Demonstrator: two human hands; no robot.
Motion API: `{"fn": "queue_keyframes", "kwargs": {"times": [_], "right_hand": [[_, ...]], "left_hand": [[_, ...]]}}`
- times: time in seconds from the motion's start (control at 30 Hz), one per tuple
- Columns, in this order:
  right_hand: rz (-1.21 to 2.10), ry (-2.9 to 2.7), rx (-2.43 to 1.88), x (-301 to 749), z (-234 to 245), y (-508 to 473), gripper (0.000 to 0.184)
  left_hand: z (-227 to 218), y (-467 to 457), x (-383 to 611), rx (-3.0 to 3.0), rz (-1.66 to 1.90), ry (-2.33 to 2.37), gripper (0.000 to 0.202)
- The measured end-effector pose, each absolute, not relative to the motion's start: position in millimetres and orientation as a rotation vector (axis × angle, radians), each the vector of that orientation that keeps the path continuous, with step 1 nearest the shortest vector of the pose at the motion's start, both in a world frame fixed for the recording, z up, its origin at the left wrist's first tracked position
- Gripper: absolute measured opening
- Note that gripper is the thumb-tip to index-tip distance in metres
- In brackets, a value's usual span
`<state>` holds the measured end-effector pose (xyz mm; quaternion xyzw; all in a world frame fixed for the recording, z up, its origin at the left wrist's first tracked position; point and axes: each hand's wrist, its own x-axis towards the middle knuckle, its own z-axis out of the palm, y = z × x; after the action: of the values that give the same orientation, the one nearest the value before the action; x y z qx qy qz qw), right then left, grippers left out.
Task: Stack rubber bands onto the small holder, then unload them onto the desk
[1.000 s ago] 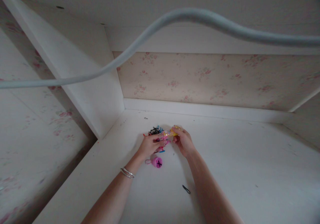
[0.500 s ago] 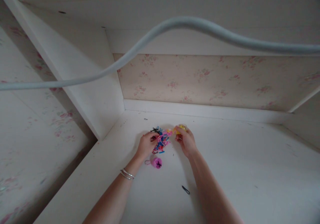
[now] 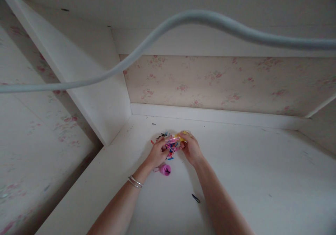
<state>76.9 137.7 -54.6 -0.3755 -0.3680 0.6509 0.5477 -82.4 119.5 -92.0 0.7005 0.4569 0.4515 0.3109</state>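
Note:
A shiny clear plastic packet [image 3: 175, 137], pink at its left end and yellow at its right, stretches between my two hands. My left hand [image 3: 157, 152] is closed on its pink end. The yellow end is pinched in the fingers of my right hand [image 3: 191, 149]. Under and between the hands lies a pile of small loops and clips [image 3: 172, 151] in blue, pink, red and black, partly hidden by my fingers. Just below my left hand a small pink cup [image 3: 165, 170] with a loop handle lies tipped toward me, a black piece inside it.
A black loop [image 3: 195, 198] lies on the white surface [image 3: 249, 179] beside my right forearm. Farther back is a tiny dark loop [image 3: 153, 124]. A white panel stands at the left, and a thick pale cable [image 3: 194, 16] crosses the view overhead.
My hands have come closer together, the right one moving left. The packet now stretches between both hands above the pile; my left fingers have shifted from the pile onto its pink end.

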Motion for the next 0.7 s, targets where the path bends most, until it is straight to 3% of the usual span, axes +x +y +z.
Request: {"fn": "queue_keyframes", "kwargs": {"times": [0.3, 0.7], "right_hand": [[1.487, -0.996, -0.940, 80.2, -52.4, 138.7, 0.034], [1.338, -0.970, -1.037, 100.6, -52.4, 147.7, 0.035]], "left_hand": [[-84.0, 117.8, -82.5, 1.931, 1.165, 1.196, 0.030], [-99.8, 121.1, -83.1, 1.270, 1.076, 1.114, 0.044]]}}
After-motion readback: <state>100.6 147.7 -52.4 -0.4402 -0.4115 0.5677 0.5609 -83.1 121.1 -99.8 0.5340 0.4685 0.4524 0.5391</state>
